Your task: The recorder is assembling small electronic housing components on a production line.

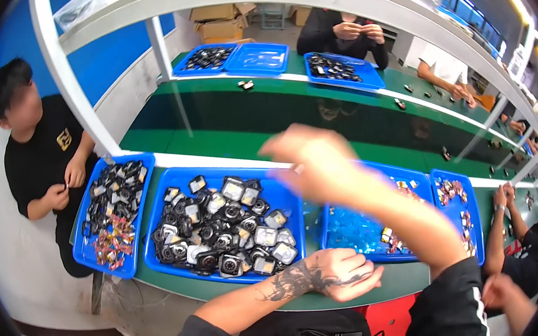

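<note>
My left hand (pixel 345 273), at the end of a tattooed forearm, is over the near edge of the green table. Its fingers are curled in, and whatever they may hold is hidden. Raised over the far rim of the trays, my right hand (pixel 310 161) is smeared by motion, so its fingers do not show clearly. Left of it is a blue tray (pixel 228 278) heaped with small black and silver casings (pixel 226 224), many with round centres. Under my right forearm lies another blue tray (pixel 335 252) with shiny blue film pieces (pixel 356 227) and small reddish-gold parts (pixel 392 239).
More blue trays stand at the far left (pixel 83 258) and right (pixel 477 238). Beyond runs a green conveyor belt (pixel 238 116) with scattered small parts. A white shelf frame (pixel 73 89) arches overhead. A person (pixel 47 150) stands at left; several others work across the belt and at right.
</note>
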Tool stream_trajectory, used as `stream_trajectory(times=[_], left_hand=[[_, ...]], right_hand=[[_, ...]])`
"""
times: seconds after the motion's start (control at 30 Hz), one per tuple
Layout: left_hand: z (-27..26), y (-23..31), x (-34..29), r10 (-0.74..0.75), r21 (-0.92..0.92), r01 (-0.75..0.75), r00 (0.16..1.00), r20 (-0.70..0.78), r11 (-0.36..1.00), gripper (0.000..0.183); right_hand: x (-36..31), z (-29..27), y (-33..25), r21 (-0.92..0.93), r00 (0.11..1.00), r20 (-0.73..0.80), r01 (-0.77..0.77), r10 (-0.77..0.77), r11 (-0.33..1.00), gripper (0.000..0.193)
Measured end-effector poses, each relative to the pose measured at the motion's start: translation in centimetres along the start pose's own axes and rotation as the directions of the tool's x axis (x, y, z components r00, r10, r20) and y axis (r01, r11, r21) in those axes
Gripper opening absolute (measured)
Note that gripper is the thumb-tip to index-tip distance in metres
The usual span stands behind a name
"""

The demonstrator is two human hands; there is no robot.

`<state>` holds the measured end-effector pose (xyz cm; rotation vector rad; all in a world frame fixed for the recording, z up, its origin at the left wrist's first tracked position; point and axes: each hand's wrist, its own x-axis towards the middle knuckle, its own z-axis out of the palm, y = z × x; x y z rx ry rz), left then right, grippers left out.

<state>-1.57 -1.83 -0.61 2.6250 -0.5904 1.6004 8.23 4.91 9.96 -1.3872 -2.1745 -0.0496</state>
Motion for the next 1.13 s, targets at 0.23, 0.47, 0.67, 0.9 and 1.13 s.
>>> stream_trajectory(times=[0.23,0.47,0.67,0.9,1.13], left_hand=[[-1.2,-0.4,1.4,-0.016,0.062,0.017,1.0,-0.017,0.998,0.025],[-0.5,-2.6,0.9,-0.46,0.242,0.612,0.753,-0.47,0.753,0.052],[-0.5,-3.6,0.1,-0.964,-0.388,0.882,0.243,-0.111,0.268,0.045],[0.7,-3.0,-0.8,-0.869,-0.754,0.551,0.097,0.484,-0.358,0.021],[0.9,-3.3,-0.4,-0.875,-0.717,0.618,0.096,0.475,-0.321,0.027]], right_hand=[[-4.7,13.1,2.3,0.166,0.99,0.131,-0.08,0.059,0.983,0.023],[-6.8,7.1,4.0,0.217,0.987,-0.045,-0.142,0.156,0.966,0.022],[-11.1,0.6,2.7,0.119,0.947,-0.322,0.048,-0.007,0.992,0.033],[-17.6,-3.6,4.1,0.138,0.887,-0.049,-0.449,0.459,0.883,0.043],[-32.0,-10.0,15.1,-0.231,0.695,-0.316,-0.717,0.646,0.658,0.03]])
